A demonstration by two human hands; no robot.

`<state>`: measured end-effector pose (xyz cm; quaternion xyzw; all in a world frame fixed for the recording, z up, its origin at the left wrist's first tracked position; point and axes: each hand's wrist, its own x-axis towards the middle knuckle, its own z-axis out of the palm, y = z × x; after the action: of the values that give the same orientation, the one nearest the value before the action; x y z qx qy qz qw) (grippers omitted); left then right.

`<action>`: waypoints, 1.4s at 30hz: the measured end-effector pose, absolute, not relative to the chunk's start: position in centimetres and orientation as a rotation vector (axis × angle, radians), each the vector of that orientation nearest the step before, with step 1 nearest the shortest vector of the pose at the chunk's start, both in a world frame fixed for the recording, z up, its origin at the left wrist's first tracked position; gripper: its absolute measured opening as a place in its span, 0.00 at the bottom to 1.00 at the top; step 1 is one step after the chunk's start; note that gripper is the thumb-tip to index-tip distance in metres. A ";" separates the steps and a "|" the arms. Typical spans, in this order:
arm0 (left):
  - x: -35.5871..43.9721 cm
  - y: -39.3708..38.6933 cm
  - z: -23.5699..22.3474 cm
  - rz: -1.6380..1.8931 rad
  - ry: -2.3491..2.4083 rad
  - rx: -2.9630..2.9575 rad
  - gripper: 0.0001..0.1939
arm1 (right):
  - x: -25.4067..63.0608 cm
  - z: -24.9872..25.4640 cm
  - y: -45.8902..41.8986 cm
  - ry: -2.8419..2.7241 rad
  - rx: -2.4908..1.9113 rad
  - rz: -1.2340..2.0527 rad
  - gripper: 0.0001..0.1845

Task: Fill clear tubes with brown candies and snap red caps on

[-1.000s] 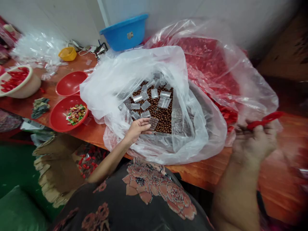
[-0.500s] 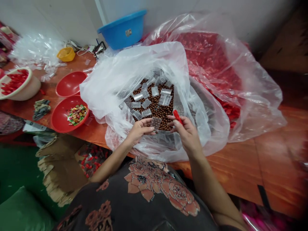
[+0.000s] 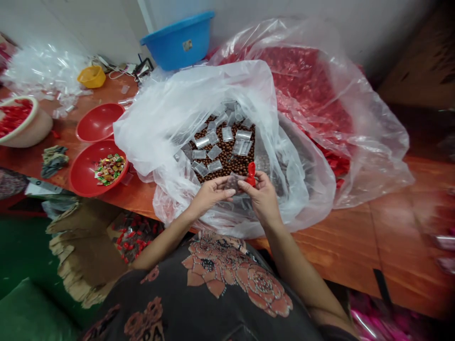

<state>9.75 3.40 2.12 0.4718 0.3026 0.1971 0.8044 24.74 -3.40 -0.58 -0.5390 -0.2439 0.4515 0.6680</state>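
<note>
My left hand grips a small clear plastic container by its left side; dark contents show through it. Against the container's right end, my right hand pinches a red plastic cap whose lid is flipped up. Whether cap and container are joined is hidden by my fingers. Both hands are over the near edge of a large translucent plastic bag. Inside it are many small brown balls, with several clear containers lying on top.
Red caps fill another plastic bag behind. To the left are red bowls, one with wrapped candies, a white basin of red pieces and a grey cloth. A blue basin leans on the wall; a torn cardboard box stands below.
My right hand has moved left, bringing the red cap against the clear container. The cap now points upward with its lid flipped up. The view has shifted slightly.
</note>
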 end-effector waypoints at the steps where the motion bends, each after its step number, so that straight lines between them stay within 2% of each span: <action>1: 9.7 3.5 1.9 0.411 0.649 1.016 0.29 | 24.6 -0.8 -3.3 -0.538 -1.210 1.034 0.25; 5: 9.2 3.5 1.1 0.413 0.654 0.987 0.27 | 23.9 -1.1 -3.5 -0.543 -1.199 1.085 0.26; 10: 8.6 3.6 1.2 0.450 0.645 0.853 0.24 | 24.5 -0.3 -4.3 -0.576 -1.255 0.996 0.17; 12: 8.4 3.7 1.6 0.469 0.623 0.796 0.23 | 25.0 0.2 -4.6 -0.578 -1.275 0.947 0.16; 22: 9.2 4.1 2.0 0.512 0.630 0.767 0.22 | 26.2 0.2 -4.8 -0.699 -1.360 0.869 0.19; 27: 9.3 4.0 1.9 0.522 0.660 0.864 0.23 | 26.2 0.6 -4.6 -0.757 -1.405 0.795 0.17; 34: 9.2 3.9 1.7 0.493 0.646 0.926 0.23 | 26.9 0.2 -3.9 -0.665 -1.322 0.903 0.23; 38: 9.3 4.9 0.7 0.464 0.688 0.910 0.23 | 27.1 -0.1 -4.1 -0.621 -1.290 0.922 0.28; 42: 10.2 6.5 -1.6 0.408 0.843 0.983 0.18 | 27.3 -0.1 -4.7 -0.586 -1.299 0.880 0.26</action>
<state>10.18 6.50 -1.62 0.4544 0.3900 0.1887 0.7783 27.29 -4.70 -0.07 -0.5763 -0.2598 0.3905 0.6692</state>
